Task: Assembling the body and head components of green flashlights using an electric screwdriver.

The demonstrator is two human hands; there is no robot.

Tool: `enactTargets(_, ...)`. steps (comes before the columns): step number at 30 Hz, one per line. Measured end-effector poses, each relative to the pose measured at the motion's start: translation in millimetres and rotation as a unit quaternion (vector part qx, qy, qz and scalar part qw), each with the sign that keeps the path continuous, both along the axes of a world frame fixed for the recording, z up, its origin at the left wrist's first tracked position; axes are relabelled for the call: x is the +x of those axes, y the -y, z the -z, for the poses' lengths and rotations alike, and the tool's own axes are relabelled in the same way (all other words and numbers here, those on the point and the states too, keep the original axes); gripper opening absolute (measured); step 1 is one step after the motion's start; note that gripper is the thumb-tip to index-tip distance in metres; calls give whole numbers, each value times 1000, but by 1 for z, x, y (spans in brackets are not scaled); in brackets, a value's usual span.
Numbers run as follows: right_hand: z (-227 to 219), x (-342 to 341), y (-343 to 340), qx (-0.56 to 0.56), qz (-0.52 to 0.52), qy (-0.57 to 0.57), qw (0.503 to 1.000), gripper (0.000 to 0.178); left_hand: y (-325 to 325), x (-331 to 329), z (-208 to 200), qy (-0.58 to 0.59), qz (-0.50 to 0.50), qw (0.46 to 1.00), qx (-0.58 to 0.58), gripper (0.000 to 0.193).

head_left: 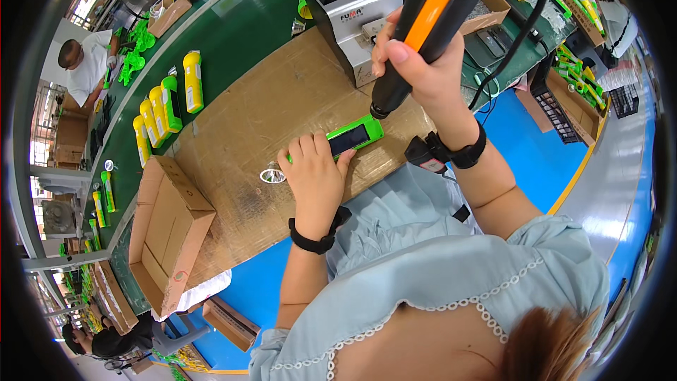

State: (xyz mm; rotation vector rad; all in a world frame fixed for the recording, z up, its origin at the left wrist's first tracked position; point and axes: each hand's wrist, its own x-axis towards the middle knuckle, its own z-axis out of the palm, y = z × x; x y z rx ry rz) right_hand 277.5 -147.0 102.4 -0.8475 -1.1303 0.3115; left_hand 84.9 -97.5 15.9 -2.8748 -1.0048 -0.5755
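A bright green flashlight body (366,131) with a dark panel on its side lies on a brown cardboard sheet (240,99). My left hand (315,169) is closed over one end of it and holds it against the cardboard. In my right hand (427,63) is a black electric screwdriver (431,14) with an orange stripe, tilted with its tip down. That tip meets the far right end of the flashlight body, and the exact contact point is too small to make out. Just left of my left hand sits a round shiny reflector (272,174).
An open cardboard box (169,233) stands at the left, with several yellow flashlights (192,81) upright beyond it. A silver machine (356,14) stands at the back. A black cable (518,46) hangs at right. Far left, a person (88,63) in white works at another bench.
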Motion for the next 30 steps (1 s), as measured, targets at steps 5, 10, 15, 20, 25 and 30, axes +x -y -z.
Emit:
enactTargets(5,0,-3,-2,-8,10,-8,1000,31,-2,0,-2,-3,2,1000,-11,48)
enactTargets(10,-1,-2,-4,-8,20,-14,1000,31,-2,1,-3,2,1,1000,-11,47)
enactTargets(15,-3,3,-4,18,-14,-34,999,35,-3,1,-2,7,5,1000,-14,47)
enactTargets(20,-2,5,-8,34,29,-48,998,38,-8,4,-5,33,10,999,-40,45)
enactTargets(25,-6,-8,-10,34,111,-78,990,41,-16,16,-13,113,116,982,-95,43)
enactTargets(30,7,-12,-10,67,180,-130,973,34,-7,38,-2,109,97,975,-165,44)
